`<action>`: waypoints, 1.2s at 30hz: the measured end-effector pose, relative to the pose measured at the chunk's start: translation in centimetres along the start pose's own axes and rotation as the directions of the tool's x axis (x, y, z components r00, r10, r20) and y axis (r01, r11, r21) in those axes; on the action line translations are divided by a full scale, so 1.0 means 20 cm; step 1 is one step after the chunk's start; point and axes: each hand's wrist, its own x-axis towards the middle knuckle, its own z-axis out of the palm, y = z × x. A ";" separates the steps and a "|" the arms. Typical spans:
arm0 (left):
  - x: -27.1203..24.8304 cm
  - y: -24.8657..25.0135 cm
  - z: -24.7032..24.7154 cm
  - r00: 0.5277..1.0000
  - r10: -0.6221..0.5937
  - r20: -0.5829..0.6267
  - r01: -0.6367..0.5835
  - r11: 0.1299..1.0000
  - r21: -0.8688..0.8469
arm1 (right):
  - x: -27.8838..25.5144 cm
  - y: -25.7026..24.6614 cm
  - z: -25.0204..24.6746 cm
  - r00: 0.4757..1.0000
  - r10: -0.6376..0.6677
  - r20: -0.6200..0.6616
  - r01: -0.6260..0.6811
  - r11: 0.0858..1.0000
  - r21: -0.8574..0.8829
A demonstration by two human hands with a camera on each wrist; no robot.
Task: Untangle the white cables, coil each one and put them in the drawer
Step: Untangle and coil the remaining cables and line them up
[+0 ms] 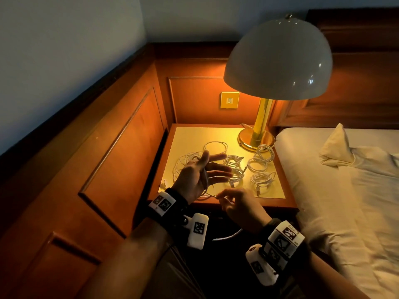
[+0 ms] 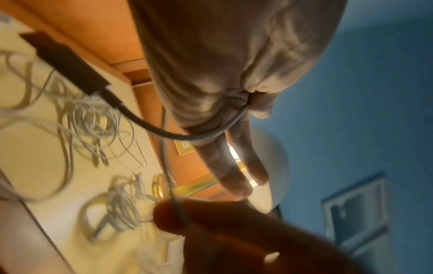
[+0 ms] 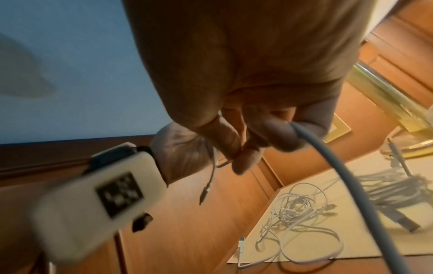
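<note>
Over the front of the nightstand (image 1: pixel 194 134), my left hand (image 1: pixel 216 164) is held palm up with thumb raised and fingers straight. A white cable (image 2: pixel 211 136) lies across its palm and round the base of the thumb. My right hand (image 1: pixel 219 196) is just to the right and nearer me, pinching that cable (image 3: pixel 339 166) between thumb and forefinger; a plug end (image 3: pixel 203 194) dangles below the left palm. A loose tangle of white cables (image 1: pixel 187 162) lies behind the left hand. Several small coiled cables (image 1: pixel 262 179) sit on the right half. I cannot make out the drawer.
A brass lamp (image 1: pixel 255 139) with a white dome shade (image 1: pixel 278 59) stands at the nightstand's back right corner. Wood panelling (image 1: pixel 121 147) walls in the left and back sides. A bed with white sheets (image 1: pixel 345 190) adjoins on the right.
</note>
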 end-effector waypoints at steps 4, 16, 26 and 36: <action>0.05 -0.05 -0.01 0.998 -0.058 0.015 0.046 0.902 0.429 | -0.03 -0.03 -0.04 0.978 -0.191 -0.082 0.180 0.976 -0.126; -0.01 -0.11 0.03 0.852 -0.400 0.337 0.324 0.910 0.260 | 0.01 -0.05 -0.27 0.816 -0.409 -0.409 0.436 0.899 -0.029; -0.11 -0.06 0.19 0.832 -0.229 0.505 0.335 0.934 -0.127 | 0.06 0.02 -0.17 0.932 -0.020 -0.362 0.217 0.831 0.513; 0.05 -0.02 0.14 0.975 -0.033 0.221 0.053 0.995 -0.082 | 0.00 -0.01 -0.05 0.983 0.025 0.182 -0.077 0.955 0.286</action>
